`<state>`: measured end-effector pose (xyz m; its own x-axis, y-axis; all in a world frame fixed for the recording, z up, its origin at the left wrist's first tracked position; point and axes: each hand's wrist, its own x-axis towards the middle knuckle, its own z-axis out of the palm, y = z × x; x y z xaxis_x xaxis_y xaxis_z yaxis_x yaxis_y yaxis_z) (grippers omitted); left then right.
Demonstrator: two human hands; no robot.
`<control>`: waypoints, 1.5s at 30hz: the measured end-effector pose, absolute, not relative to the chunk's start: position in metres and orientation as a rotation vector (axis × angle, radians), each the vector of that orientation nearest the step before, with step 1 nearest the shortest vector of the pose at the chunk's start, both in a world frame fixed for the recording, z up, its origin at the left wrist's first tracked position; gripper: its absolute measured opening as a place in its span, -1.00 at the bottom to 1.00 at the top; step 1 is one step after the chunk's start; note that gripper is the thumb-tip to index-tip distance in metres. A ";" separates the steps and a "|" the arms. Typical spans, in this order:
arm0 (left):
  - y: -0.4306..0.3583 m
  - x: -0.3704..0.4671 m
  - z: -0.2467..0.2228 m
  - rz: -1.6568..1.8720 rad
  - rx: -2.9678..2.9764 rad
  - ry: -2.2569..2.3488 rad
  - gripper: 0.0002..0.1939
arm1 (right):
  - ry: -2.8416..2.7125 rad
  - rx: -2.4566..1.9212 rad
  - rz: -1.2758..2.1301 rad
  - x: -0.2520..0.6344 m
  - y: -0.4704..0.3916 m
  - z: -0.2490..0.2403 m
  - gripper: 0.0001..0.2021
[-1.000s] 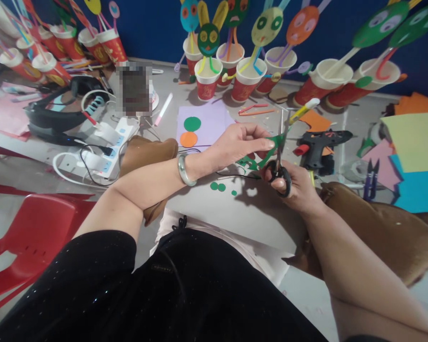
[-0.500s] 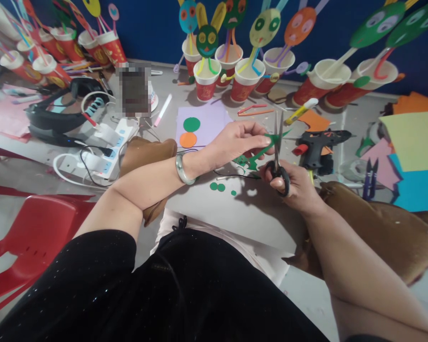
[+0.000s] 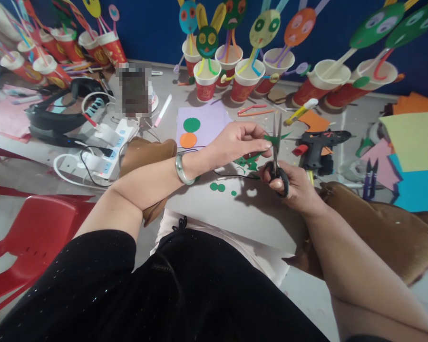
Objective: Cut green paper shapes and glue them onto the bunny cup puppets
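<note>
My left hand (image 3: pixel 248 142) pinches a piece of green paper (image 3: pixel 283 137) between thumb and fingers. Wrapped through the black handles of a pair of scissors (image 3: pixel 276 154) is my right hand (image 3: pixel 296 187); the blades point away from me, slightly apart, at the paper. Green scraps (image 3: pixel 249 165) lie on the table under my left hand. Closer to me are small green paper circles (image 3: pixel 218 187). A large green circle (image 3: pixel 191 124) and an orange circle (image 3: pixel 188 140) rest on a purple sheet (image 3: pixel 203 114) to the left.
Paper cups (image 3: pixel 207 83) with paper animal faces stand along the back. At right are a black glue gun (image 3: pixel 319 149), a yellow marker (image 3: pixel 301 111), purple snips (image 3: pixel 370 179) and coloured sheets (image 3: pixel 413 142). A power strip (image 3: pixel 117 147) with cables sits at left, beside a red chair (image 3: pixel 46 223).
The scissor blades have opened a little wider. A thin green strip that hung below the blades no longer shows there; the hands have barely moved.
</note>
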<state>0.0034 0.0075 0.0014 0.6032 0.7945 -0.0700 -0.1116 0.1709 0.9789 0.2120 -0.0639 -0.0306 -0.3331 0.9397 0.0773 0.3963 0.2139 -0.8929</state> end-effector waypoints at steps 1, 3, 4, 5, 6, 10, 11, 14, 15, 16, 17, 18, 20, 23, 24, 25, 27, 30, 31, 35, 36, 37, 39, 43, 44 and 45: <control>0.008 0.003 0.001 0.718 1.254 0.687 -0.68 | -1.846 -1.238 1.076 0.212 -0.064 -0.030 -0.24; 0.008 0.003 0.002 0.716 1.278 0.698 -0.67 | -1.845 -1.239 1.076 0.212 -0.063 -0.030 -0.24; 0.008 0.002 0.002 0.715 1.287 0.700 -0.67 | -1.842 -1.239 1.073 0.213 -0.063 -0.030 -0.24; 0.008 0.002 0.002 0.715 1.293 0.701 -0.67 | -1.838 -1.240 1.067 0.213 -0.063 -0.030 -0.24; 0.008 0.002 0.002 0.714 1.296 0.701 -0.67 | -1.836 -1.241 1.062 0.214 -0.063 -0.030 -0.24; 0.009 0.001 0.001 0.716 1.288 0.699 -0.67 | -1.839 -1.243 1.061 0.216 -0.063 -0.032 -0.24; 0.009 0.001 0.001 0.718 1.286 0.696 -0.66 | -1.839 -1.239 1.062 0.217 -0.063 -0.033 -0.24; 0.009 0.001 0.002 0.716 1.281 0.689 -0.66 | -1.838 -1.223 1.060 0.217 -0.062 -0.034 -0.25; 0.009 0.001 0.003 0.714 1.275 0.687 -0.68 | -1.840 -1.221 1.061 0.217 -0.062 -0.034 -0.25; 0.009 0.000 0.004 0.712 1.266 0.683 -0.70 | -1.840 -1.224 1.062 0.217 -0.062 -0.034 -0.25; 0.008 0.000 0.005 0.707 1.254 0.679 -0.72 | -1.840 -1.230 1.065 0.217 -0.062 -0.033 -0.25; 0.008 0.000 0.006 0.701 1.241 0.676 -0.74 | -1.838 -1.234 1.066 0.217 -0.062 -0.033 -0.25; 0.008 0.000 0.009 0.693 1.220 0.676 -0.76 | -1.831 -1.235 1.066 0.217 -0.063 -0.031 -0.25; 0.008 0.000 0.011 0.694 1.205 0.668 -0.74 | -1.825 -1.223 1.068 0.216 -0.063 -0.030 -0.24; 0.008 0.000 0.011 0.698 1.201 0.658 -0.73 | -1.824 -1.223 1.069 0.216 -0.063 -0.030 -0.24; 0.008 -0.001 0.011 0.699 1.197 0.647 -0.72 | -1.824 -1.227 1.069 0.216 -0.063 -0.030 -0.24; 0.008 -0.001 0.012 0.702 1.190 0.629 -0.70 | -1.824 -1.234 1.071 0.216 -0.063 -0.031 -0.25; 0.008 -0.002 0.014 0.711 1.182 0.631 -0.72 | -1.813 -1.241 1.079 0.216 -0.063 -0.032 -0.24; 0.008 -0.002 0.015 0.718 1.180 0.636 -0.74 | -1.807 -1.242 1.081 0.216 -0.063 -0.032 -0.24; 0.008 -0.002 0.014 0.729 1.203 0.662 -0.80 | -1.805 -1.222 1.089 0.216 -0.063 -0.033 -0.26; 0.008 -0.002 0.014 0.725 1.213 0.668 -0.80 | -1.810 -1.211 1.088 0.216 -0.062 -0.033 -0.27; 0.008 -0.002 0.013 0.721 1.223 0.675 -0.80 | -1.816 -1.200 1.089 0.216 -0.062 -0.033 -0.28; 0.008 -0.002 0.013 0.711 1.240 0.680 -0.79 | -1.828 -1.183 1.092 0.217 -0.062 -0.033 -0.29; 0.009 -0.002 0.012 0.700 1.265 0.662 -0.76 | -1.838 -1.180 1.083 0.221 -0.062 -0.033 -0.30; 0.009 -0.002 0.012 0.699 1.268 0.660 -0.75 | -1.844 -1.183 1.079 0.222 -0.062 -0.033 -0.29; 0.009 -0.002 0.012 0.699 1.270 0.660 -0.75 | -1.853 -1.185 1.077 0.223 -0.061 -0.033 -0.29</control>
